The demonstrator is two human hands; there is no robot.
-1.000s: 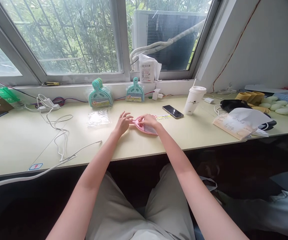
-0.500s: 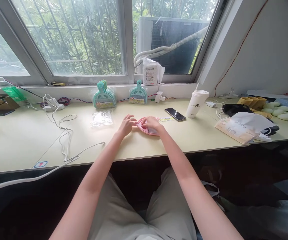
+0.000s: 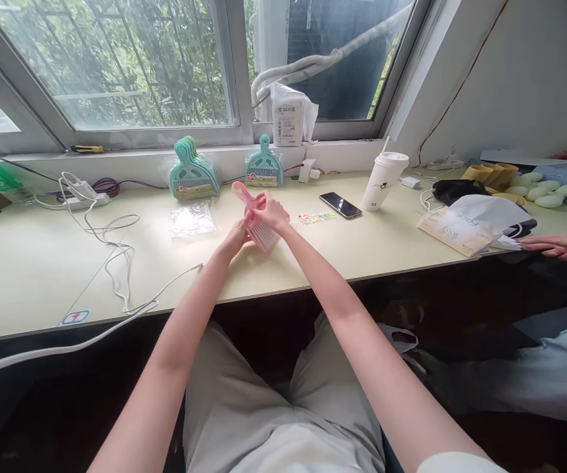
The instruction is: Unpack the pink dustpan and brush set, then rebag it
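Two teal stacks [image 3: 193, 176] are already leaned at the sill; one pink dustpan [image 3: 256, 217] is held above the desk [image 3: 31, 263], gripped by right hand [image 3: 269, 211], steadied by left hand [image 3: 236, 235], unbagged beside the bag [image 3: 193, 219].

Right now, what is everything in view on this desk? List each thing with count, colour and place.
pink mini dustpan set: one, pink, lifted off the desk in both hands
teal dustpan sets: two groups, teal, leaning against the sill
clear bag: one, transparent, flat left of the hands
label strip: one, printed, right of the hands
phone: one, black, beside the cup
cup: one, white with straw, desk right
paper bag: one, white and tan, far right
cables: several, white, desk left
co-worker's hand: one, at right edge
left hand: grip on the set's lower edge
right hand: grip near its handle
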